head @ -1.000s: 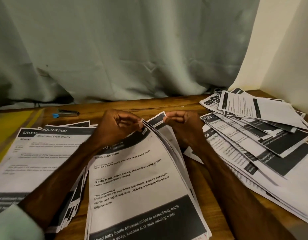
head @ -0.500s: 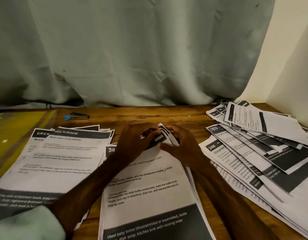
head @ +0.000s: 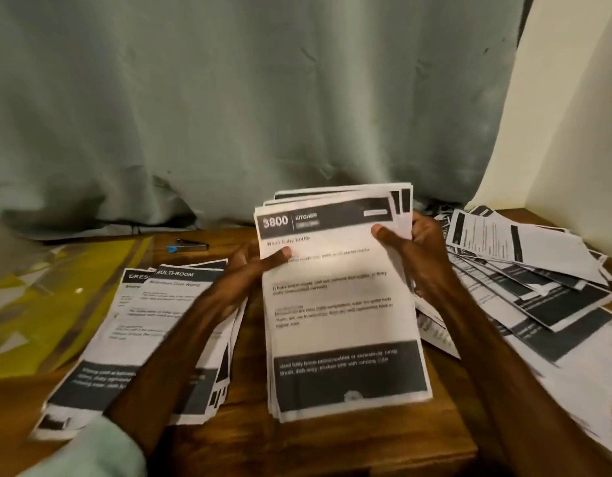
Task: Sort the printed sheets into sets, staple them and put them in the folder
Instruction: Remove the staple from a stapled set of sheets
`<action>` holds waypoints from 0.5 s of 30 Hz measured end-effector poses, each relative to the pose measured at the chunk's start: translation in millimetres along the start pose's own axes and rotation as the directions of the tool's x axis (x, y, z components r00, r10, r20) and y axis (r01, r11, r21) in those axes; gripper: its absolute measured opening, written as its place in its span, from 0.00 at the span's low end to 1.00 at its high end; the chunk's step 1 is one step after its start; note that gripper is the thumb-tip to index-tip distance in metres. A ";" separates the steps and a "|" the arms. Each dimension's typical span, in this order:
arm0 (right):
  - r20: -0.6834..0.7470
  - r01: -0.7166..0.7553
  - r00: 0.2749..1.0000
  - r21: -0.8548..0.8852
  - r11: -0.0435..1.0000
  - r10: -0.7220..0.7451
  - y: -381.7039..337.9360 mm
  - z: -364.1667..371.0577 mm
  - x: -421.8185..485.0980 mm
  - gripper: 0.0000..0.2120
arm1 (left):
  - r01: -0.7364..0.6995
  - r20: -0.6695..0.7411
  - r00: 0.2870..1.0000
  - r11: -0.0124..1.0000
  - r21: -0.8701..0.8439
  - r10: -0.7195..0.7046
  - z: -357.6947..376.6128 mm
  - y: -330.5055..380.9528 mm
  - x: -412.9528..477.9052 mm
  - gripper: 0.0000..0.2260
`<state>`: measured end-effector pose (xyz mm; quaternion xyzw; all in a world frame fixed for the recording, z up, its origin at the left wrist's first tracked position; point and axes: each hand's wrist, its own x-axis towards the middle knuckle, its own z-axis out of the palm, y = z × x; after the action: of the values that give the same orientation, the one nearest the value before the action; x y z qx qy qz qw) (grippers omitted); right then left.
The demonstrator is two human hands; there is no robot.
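Note:
A thick set of printed sheets (head: 342, 315), topped by a page headed "3800 KITCHEN", stands tilted upright on its bottom edge over the wooden table (head: 249, 421). My left hand (head: 253, 266) grips its left edge, thumb on the front. My right hand (head: 414, 249) grips the right edge near the top, thumb across the page. A second pile of sheets (head: 153, 325) lies flat at the left under my left forearm. A fanned spread of loose sheets (head: 524, 280) covers the right side. A stapler (head: 187, 247) with a blue end lies at the back left. The yellow folder (head: 39, 304) lies open at far left.
A grey-green curtain (head: 263, 98) hangs behind the table's far edge. A cream wall (head: 572, 115) closes the right side. Bare wood shows between the piles and along the near edge.
Both hands moved from pinching the stack's top corner to its two side edges. The stack went from lying flat to standing upright and squared.

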<state>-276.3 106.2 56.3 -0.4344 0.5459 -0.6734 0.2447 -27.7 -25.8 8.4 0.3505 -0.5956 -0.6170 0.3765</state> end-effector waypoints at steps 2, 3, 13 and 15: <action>-0.027 0.079 0.997 0.009 0.997 -0.079 -16.7 2.4 -4.7 0.07 | 0.006 0.143 0.990 0.999 -0.046 0.001 0.2 9.5 -17.3 0.45; -0.040 0.116 0.992 0.005 0.993 -0.116 -23.8 5.0 -7.7 0.07 | -0.020 0.144 0.989 0.999 -0.027 0.024 2.6 13.2 -23.2 0.40; 0.095 -0.007 0.996 0.081 0.997 0.000 -11.7 5.6 -65.8 0.16 | -0.234 -0.207 0.957 0.963 -0.134 0.204 38.1 55.4 -66.8 0.08; 0.057 -0.001 0.998 0.065 0.998 -0.003 -11.0 13.4 -73.0 0.10 | -0.269 -0.223 0.946 0.953 -0.139 0.235 41.9 60.5 -70.3 0.08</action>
<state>-226.6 161.0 43.9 -0.4454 0.5163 -0.6782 0.2739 -28.7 55.6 69.5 0.2997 -0.5401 -0.5722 0.5395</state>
